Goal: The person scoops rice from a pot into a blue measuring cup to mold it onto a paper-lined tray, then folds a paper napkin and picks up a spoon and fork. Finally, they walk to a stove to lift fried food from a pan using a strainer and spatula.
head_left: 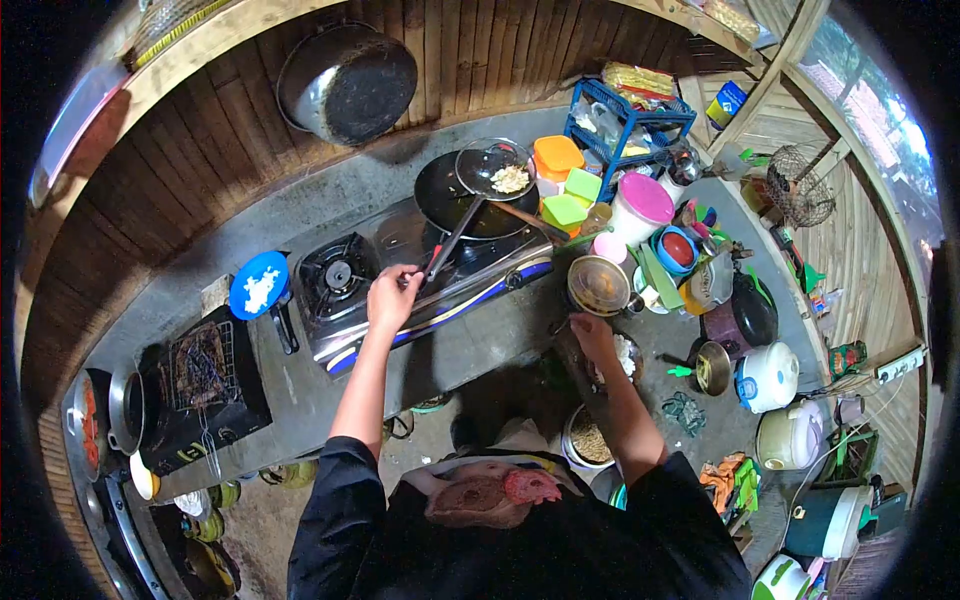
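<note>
My left hand (393,298) is closed at the end of the long dark handle of a wire strainer (493,160). Pale cooked pieces (510,179) lie in the strainer's bowl, which is over a black wok (437,195) on the right burner of a gas stove (390,250). The wok's wooden handle (530,220) points toward the right. Beside a pot with a glass lid (598,285), my right hand (594,338) has its fingers drawn together. Whatever they hold is too small to make out. White food in a bowl (626,358) is partly hidden behind that hand.
A blue plate (245,285) with white food sits left of the stove. Further left is a charred grill rack (200,365). Plastic containers (568,205), a pink-lidded tub (646,198) and a blue rack (630,125) crowd the right corner. A large pot (350,85) hangs on the wall.
</note>
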